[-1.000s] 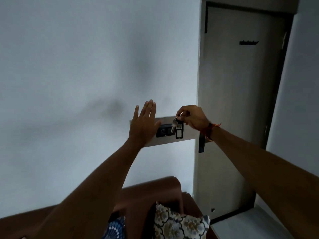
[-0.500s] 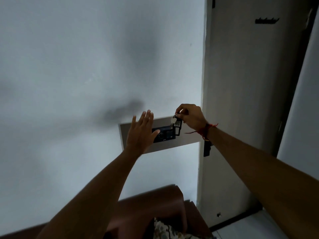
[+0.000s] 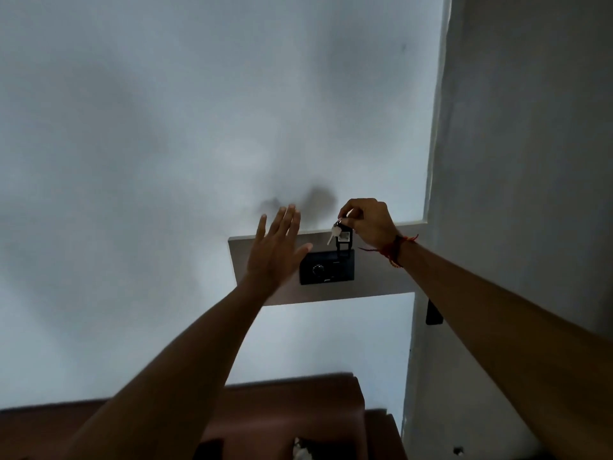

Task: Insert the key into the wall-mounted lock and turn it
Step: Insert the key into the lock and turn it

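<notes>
A black lock (image 3: 326, 267) with a round keyhole is fixed to a grey board (image 3: 331, 292) on the white wall. My right hand (image 3: 370, 224) is pinched on a key ring above the lock's upper right corner. A silver key (image 3: 334, 234) and a black tag (image 3: 345, 242) dangle from it, the tag's lower end overlapping the lock's top edge. My left hand (image 3: 275, 252) is spread flat with fingers apart against the board, just left of the lock, holding nothing.
A grey door (image 3: 517, 194) with a dark handle (image 3: 433, 312) stands right of the board. Below, a brown sofa (image 3: 292, 416) backs against the wall, with a patterned cushion (image 3: 302, 451) at the bottom edge.
The view has tilted upward and closer, so the lock sits lower in frame. My right hand has lifted the keys from beside the lock to above its top edge. My left hand stays flat on the board.
</notes>
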A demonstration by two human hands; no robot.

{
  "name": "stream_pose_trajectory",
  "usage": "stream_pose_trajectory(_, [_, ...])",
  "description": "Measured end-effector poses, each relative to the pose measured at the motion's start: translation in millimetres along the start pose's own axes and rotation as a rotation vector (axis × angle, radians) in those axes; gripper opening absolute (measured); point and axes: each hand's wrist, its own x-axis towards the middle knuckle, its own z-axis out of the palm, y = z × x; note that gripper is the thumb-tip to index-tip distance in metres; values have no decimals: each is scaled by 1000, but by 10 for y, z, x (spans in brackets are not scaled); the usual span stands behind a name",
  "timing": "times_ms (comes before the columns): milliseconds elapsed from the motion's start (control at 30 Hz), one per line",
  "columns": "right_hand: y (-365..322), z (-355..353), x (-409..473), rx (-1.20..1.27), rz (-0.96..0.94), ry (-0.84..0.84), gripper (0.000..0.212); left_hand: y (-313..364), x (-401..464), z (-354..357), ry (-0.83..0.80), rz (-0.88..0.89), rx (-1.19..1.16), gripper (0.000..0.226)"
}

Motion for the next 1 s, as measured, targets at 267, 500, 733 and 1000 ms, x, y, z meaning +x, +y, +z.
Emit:
stream_pose_trajectory(267, [397, 346, 285, -33, -37, -63, 8, -56, 176, 369, -27, -105, -12, 79])
stream_pose_trajectory(500, [668, 590, 410, -52, -66, -95, 14, -115, 267, 860, 45, -130, -26, 79])
stream_pose_trajectory(733, [794, 693, 361, -156, -176, -36, 13, -103, 274, 1209, 178, -171, -24, 81])
stream_pose_trajectory(1000, [902, 683, 235, -296, -308, 19, 22, -95, 299, 1328, 255, -181, -5, 86])
